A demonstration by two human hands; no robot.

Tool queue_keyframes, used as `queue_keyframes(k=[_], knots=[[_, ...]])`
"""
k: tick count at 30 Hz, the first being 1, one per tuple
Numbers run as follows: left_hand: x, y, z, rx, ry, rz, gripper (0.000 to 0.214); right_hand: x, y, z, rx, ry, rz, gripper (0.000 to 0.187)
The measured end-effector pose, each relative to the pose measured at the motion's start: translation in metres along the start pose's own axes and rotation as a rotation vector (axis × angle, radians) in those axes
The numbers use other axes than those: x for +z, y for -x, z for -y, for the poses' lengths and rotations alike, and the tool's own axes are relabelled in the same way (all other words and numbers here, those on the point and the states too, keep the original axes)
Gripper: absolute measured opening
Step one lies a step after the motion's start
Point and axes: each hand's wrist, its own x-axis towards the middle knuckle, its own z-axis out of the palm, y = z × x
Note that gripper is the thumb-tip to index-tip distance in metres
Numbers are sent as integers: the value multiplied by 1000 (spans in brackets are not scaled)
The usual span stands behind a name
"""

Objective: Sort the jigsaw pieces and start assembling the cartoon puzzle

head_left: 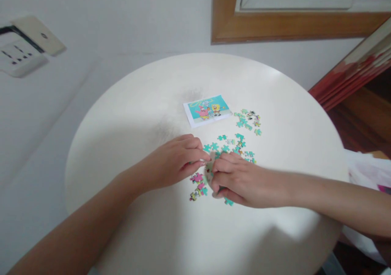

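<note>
On the near side of the cartoon picture card point(207, 110), the left hand point(175, 163) and the right hand point(241, 179) are meeting fingertip to fingertip over the loose jigsaw pieces point(227, 144). The fingers are pressed together and curled, and I cannot tell whether a piece is being pinched. The right palm is covering some pieces, so I think a sideways slide is risking to drag them farther from the card.

We count one round surface point(137, 112), one picture card point(207, 110), one wall socket plate point(23, 49), and our two hands: left hand point(174, 163) and right hand point(244, 181). The puzzle pieces point(214, 146) lie in three loose groups, well over a dozen in all, too small for an exact tally.
</note>
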Motion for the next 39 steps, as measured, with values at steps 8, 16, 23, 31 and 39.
queue_keyframes(k=[8,16,23,31,39], knots=[[0,1,0,-2,4,-12,19,-2,-2,2,2,7,33,14],[-2,2,-2,-4,9,-14,21,-7,0,8,-50,-7,75,13],[-4,2,-3,-20,24,6,21,-22,3,-15,-62,-387,-286,13],[-3,5,5,-28,6,-67,22,-72,29,-94,603,-222,-605,21],[-5,2,9,-48,-59,-160,23,-90,49,-127,784,98,-441,17]])
